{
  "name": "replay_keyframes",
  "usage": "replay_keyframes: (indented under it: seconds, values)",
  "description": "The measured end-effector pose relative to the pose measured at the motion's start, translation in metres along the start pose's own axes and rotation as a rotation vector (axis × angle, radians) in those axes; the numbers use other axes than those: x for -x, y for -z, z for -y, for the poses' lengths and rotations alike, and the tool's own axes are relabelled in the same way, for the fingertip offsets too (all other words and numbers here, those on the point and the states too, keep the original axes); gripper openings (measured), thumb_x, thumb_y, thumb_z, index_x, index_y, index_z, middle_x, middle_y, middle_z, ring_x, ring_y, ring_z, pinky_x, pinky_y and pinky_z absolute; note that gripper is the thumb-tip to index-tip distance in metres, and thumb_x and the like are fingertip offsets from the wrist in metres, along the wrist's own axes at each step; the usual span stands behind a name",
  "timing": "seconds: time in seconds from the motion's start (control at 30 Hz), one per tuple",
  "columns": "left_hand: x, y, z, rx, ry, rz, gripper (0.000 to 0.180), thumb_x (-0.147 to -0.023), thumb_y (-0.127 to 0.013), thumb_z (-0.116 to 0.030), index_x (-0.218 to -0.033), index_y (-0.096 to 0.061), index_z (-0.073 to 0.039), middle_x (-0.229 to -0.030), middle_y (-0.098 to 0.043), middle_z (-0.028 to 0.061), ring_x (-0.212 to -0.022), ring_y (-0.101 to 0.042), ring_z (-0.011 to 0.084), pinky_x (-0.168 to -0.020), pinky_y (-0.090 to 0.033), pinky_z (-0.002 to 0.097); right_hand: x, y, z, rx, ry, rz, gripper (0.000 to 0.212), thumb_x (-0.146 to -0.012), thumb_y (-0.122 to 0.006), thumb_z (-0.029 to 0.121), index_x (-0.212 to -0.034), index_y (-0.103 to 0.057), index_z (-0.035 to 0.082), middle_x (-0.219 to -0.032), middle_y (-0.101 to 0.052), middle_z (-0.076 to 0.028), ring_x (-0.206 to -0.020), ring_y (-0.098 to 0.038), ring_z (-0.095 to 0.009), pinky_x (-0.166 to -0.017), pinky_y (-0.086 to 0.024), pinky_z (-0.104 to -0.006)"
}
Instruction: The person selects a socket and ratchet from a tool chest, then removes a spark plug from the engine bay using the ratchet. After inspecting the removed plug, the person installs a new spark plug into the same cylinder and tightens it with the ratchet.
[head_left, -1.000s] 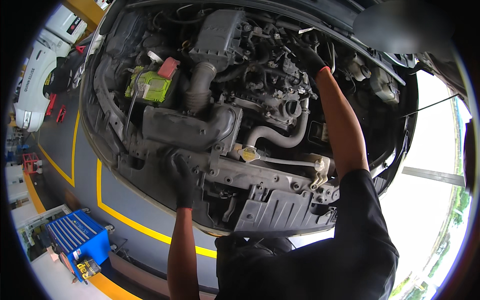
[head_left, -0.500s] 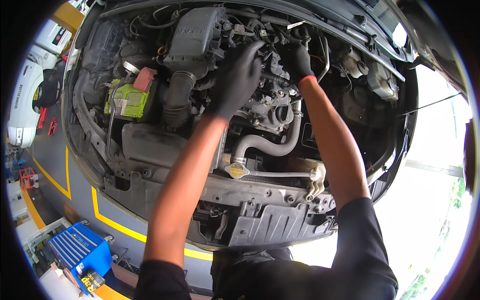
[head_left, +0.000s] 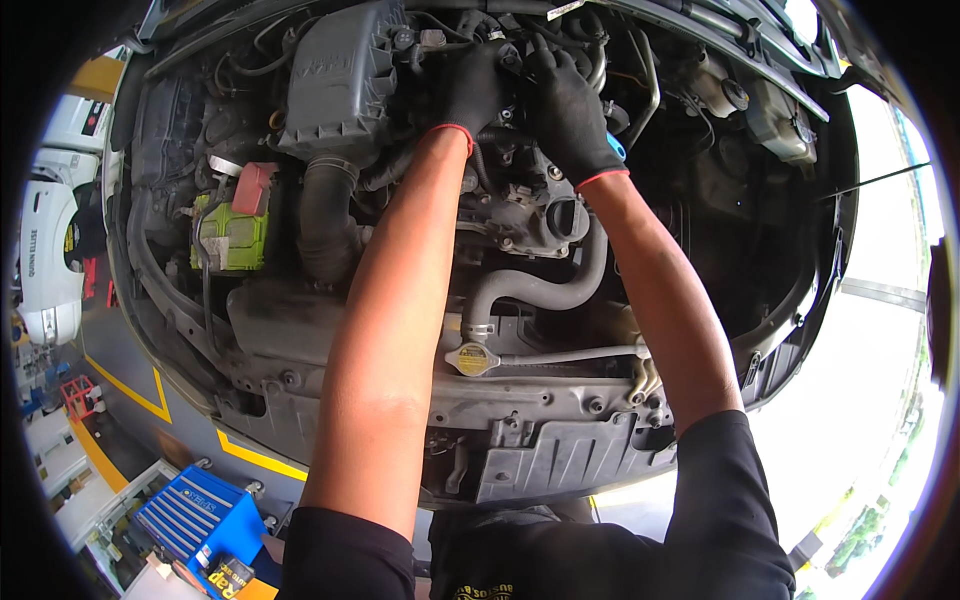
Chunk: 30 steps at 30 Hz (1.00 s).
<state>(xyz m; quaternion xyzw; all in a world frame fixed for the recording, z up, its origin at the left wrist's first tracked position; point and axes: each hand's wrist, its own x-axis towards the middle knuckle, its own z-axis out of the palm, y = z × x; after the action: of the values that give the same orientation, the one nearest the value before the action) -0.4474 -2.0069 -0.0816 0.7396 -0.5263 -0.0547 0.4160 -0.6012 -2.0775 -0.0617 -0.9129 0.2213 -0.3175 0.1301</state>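
Both my hands wear black gloves with red cuffs and reach deep into an open engine bay. My left hand [head_left: 472, 92] is at the rear of the engine [head_left: 540, 205], right of the grey ribbed air-filter cover [head_left: 335, 75]. Its fingers are curled among dark hoses and parts, and what they hold is hidden. Close beside it, my right hand [head_left: 575, 118] has its back turned up and its fingers bent forward into the same spot. A blue rounded end [head_left: 616, 147] sticks out beside its palm; the rest of that thing is covered by the hand.
A thick grey radiator hose [head_left: 535, 290] curves to the radiator cap [head_left: 472, 358] below my forearms. The green battery [head_left: 232, 238] sits at left, a white fluid reservoir [head_left: 775, 135] at right. A blue tool cart [head_left: 200, 515] stands on the floor at lower left.
The view has shifted. My left hand has reached further in, its fingers now curled down. My right hand has moved closer to it, and the blue end has come into sight.
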Motion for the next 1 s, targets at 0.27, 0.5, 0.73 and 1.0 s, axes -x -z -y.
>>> replay_keyframes:
  seconds: [0.27, 0.5, 0.73, 1.0]
  values:
    - [0.002, 0.007, 0.003, 0.002, 0.001, -0.03, 0.024, -0.092, -0.075, -0.013, -0.114, -0.082, -0.008, -0.11, -0.08, 0.024, -0.106, -0.078, 0.0433, -0.089, -0.061, 0.049, -0.01, -0.01, -0.025, -0.03, 0.122, 0.087, 0.03, -0.099, -0.07, 0.012, -0.128, -0.068, 0.004, -0.119, -0.074, -0.023, -0.118, -0.07, -0.045, -0.092, -0.059, -0.0551]
    - [0.002, 0.001, -0.002, 0.112, -0.035, 0.053, 0.032, -0.099, -0.074, -0.026, -0.126, -0.078, -0.011, -0.109, -0.08, 0.0215, -0.1, -0.078, 0.0419, -0.086, -0.06, 0.0475, -0.032, 0.012, -0.078, 0.485, 0.193, 0.423, 0.028, -0.107, -0.065, 0.039, -0.121, -0.074, 0.016, -0.108, -0.08, -0.016, -0.084, -0.079, -0.042, -0.072, -0.064, -0.0536]
    - [0.005, 0.0, 0.016, -0.119, -0.086, -0.035, 0.041, -0.098, -0.074, -0.022, -0.136, -0.075, -0.007, -0.119, -0.08, 0.0224, -0.11, -0.077, 0.0409, -0.095, -0.06, 0.048, 0.005, 0.005, -0.006, 0.404, -0.05, 0.408, 0.021, -0.103, -0.063, 0.022, -0.118, -0.071, 0.009, -0.093, -0.079, -0.022, -0.084, -0.079, -0.044, -0.071, -0.063, -0.0581]
    - [0.003, -0.008, -0.002, -0.223, -0.034, 0.04, 0.058, -0.097, -0.07, -0.015, -0.154, -0.064, -0.007, -0.127, -0.077, 0.0275, -0.122, -0.073, 0.0451, -0.105, -0.057, 0.0531, -0.029, 0.053, -0.083, 0.442, -0.058, 0.627, 0.06, -0.109, -0.055, 0.067, -0.106, -0.082, 0.014, -0.096, -0.081, -0.016, -0.09, -0.078, -0.04, -0.077, -0.06, -0.0542]
